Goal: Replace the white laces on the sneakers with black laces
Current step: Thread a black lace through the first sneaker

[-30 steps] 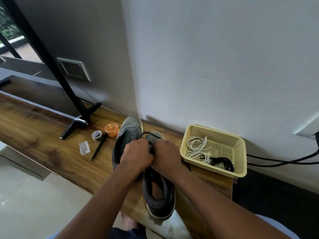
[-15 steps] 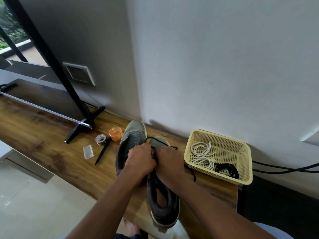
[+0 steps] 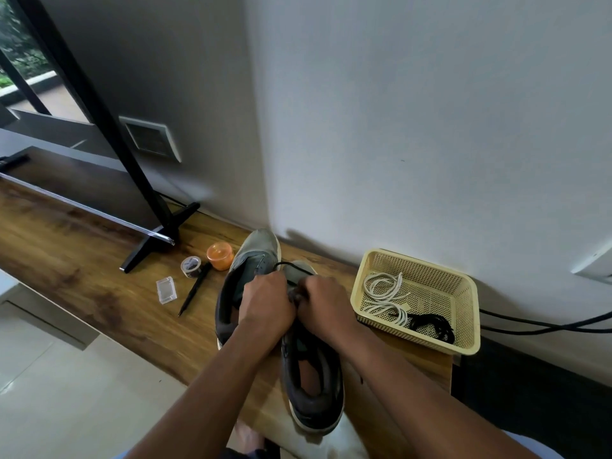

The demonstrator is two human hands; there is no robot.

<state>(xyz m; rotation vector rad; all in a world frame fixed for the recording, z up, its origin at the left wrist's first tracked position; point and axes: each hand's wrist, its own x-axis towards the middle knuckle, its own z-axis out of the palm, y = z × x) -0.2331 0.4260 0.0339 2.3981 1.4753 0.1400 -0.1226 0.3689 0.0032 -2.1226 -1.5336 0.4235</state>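
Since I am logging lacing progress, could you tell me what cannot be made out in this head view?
- Eyelets of the right sneaker: covered by the left hand and right hand.
- Fingertip grip on the black lace: hidden behind the knuckles.
- Left sneaker: partly hidden; lacing unclear.
- Basket laces: count unclear, too tangled.

A long wooden shelf [image 3: 82,260] runs along the wall. On it, from left: the black foot of a TV stand [image 3: 159,241], a small clear plastic box [image 3: 166,290], a tape roll [image 3: 191,266] w/ a black pen [image 3: 194,289] just beside it, an orange jar [image 3: 220,256]. Next come two grey sneakers [image 3: 311,376] side by side; the nearer one's heel reaches over the shelf's front edge. At the right end stands a yellow basket [image 3: 463,339].
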